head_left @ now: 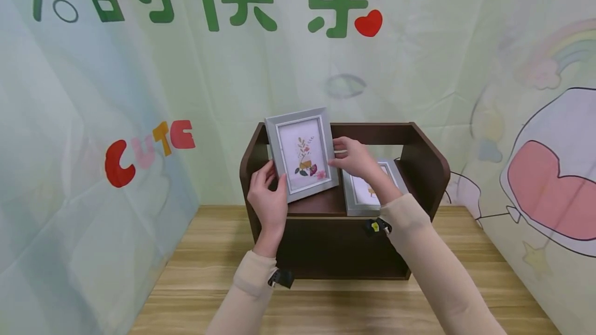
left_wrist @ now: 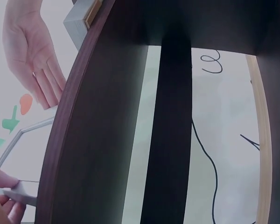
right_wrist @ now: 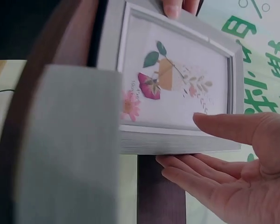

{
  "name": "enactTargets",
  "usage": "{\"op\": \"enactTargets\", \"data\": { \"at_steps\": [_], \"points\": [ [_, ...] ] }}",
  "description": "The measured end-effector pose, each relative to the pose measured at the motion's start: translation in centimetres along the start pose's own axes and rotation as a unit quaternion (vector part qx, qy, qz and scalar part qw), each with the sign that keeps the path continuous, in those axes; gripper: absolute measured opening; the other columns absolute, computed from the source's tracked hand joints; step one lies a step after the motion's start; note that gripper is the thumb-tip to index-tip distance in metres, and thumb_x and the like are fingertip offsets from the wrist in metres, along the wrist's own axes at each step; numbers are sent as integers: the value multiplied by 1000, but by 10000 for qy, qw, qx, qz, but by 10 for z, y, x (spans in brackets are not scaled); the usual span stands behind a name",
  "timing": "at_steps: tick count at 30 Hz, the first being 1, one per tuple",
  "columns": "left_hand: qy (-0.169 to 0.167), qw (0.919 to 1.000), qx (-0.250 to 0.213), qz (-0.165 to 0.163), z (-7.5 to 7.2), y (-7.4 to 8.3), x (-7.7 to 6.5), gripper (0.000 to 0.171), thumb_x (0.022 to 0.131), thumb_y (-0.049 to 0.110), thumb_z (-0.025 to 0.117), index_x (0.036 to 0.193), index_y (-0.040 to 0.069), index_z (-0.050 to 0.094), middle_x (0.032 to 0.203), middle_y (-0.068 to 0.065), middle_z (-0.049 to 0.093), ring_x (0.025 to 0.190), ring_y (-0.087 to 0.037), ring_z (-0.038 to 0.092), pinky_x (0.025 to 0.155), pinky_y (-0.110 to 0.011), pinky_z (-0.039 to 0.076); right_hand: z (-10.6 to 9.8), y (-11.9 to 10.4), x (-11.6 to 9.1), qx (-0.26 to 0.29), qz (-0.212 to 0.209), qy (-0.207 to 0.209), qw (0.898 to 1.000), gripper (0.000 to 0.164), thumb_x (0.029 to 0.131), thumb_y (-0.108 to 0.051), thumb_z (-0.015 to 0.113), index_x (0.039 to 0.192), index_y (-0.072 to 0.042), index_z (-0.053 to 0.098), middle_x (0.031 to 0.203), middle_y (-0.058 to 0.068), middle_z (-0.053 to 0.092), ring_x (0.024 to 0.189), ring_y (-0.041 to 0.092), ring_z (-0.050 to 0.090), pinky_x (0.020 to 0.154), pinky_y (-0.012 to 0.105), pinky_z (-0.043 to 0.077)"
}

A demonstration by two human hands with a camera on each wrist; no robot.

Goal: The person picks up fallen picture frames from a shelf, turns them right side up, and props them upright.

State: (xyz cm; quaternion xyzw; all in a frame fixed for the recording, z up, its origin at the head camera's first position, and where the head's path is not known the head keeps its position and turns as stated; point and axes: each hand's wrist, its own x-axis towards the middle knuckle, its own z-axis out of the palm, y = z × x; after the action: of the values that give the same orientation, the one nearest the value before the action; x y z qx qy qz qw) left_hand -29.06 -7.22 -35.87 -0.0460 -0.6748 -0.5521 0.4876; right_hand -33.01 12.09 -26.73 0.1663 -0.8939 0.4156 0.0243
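Note:
A grey picture frame with a pressed-flower picture stands tilted on the upper shelf of a dark brown wooden rack. My left hand pinches its lower left edge, thumb in front and fingers behind, as the left wrist view shows. At the frame's right edge is my right hand, its fingers nearly straight. In the right wrist view the right thumb overlaps the picture's front and the fingertips lie right at the side edge. A second grey picture frame lies on the shelf, partly behind my right forearm.
The rack's side panel rises to the right of the second frame. Under the rack is a wood-grain tabletop. Printed cloth hangs behind and on both sides. Black wrist straps hang from both sleeves.

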Motion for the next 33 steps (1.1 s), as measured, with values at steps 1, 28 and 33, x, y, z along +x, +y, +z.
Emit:
{"op": "enactTargets", "data": {
  "at_steps": [1,28,33],
  "points": [
    [-8,10000,54,-34,1,0,0,34,81,3,72,115,3,66,105,-13,63,99,-21,63,86,-24,53,1,1,-2,68,-2,67,10000,58,88,-11,66,138,1,41,137,22,49,124,34,52,98,45,48],
    [141,9979,184,-613,15,-4,10,30,88,1,62,119,1,62,113,-16,65,106,-23,64,91,-33,53,43,28,-21,1362,-723,1912,9694,44,80,-2,73,122,1,60,118,20,65,108,28,65,89,35,53],
    [201,9966,348,-714,16,-7,12,31,89,0,60,120,2,62,114,-17,66,105,-24,64,90,-33,53,50,27,-24,1375,-787,2101,9648,44,79,-1,73,121,0,61,118,19,65,107,27,65,88,34,54]
  ]
}}
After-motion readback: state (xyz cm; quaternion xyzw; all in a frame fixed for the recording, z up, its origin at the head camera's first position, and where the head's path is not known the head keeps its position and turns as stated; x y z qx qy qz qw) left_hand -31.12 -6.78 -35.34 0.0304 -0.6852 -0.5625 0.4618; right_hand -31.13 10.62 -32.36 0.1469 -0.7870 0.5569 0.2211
